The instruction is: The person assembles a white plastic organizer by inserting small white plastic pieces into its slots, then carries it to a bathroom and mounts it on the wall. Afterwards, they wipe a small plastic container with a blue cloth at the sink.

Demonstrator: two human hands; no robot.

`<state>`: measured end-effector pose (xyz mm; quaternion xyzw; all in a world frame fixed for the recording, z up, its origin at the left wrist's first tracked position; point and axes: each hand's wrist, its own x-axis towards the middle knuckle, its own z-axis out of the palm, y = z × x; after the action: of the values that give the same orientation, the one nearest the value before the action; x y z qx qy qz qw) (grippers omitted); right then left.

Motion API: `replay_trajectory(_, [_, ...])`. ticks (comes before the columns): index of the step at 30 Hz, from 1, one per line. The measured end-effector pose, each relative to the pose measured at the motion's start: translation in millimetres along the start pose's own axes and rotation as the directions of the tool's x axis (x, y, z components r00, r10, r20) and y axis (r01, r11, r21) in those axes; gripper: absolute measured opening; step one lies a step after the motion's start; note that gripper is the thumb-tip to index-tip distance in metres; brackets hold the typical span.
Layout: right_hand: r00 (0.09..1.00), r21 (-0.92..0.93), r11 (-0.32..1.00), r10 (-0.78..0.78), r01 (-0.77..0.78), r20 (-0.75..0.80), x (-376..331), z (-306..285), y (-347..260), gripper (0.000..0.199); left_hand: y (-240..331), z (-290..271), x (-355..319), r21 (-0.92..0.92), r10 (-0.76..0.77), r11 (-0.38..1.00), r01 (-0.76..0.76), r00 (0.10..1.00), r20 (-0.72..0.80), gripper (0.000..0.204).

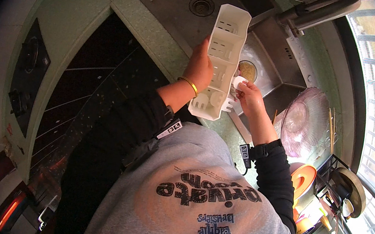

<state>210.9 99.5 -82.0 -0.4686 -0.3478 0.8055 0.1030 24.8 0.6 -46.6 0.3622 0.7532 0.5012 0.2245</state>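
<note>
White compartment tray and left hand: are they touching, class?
Touching: the head view shows the left hand gripping the left edge of the white compartment tray.

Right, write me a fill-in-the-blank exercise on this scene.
The left hand grips a holder with ____ compartments.
The right hand holds a small piece coloured ____.
The gold bangle is on the ____ wrist.
The pinkish glass dish is to the ____ of both hands.
Missing words: four; white; left; right.
</note>
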Motion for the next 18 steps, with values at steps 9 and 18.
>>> replay_trajectory(9, [0.993, 0.005, 0.999, 0.039, -0.04, 0.116, 6.7, -2.5, -0.4, 0.014, 2.8, -2.2, 0.2, 0.034, -0.031, 0.999, 0.03, 0.999, 0.02, 0.056])
replay_trajectory(18, [0.993, -0.255, 0.96, 0.122, -0.119, -0.004, 7.1, -2.8, -11.5, 0.015, 5.0, -1.6, -1.5, 0.066, -0.004, 0.998, 0.005, 1.0, -0.021, 0.057])
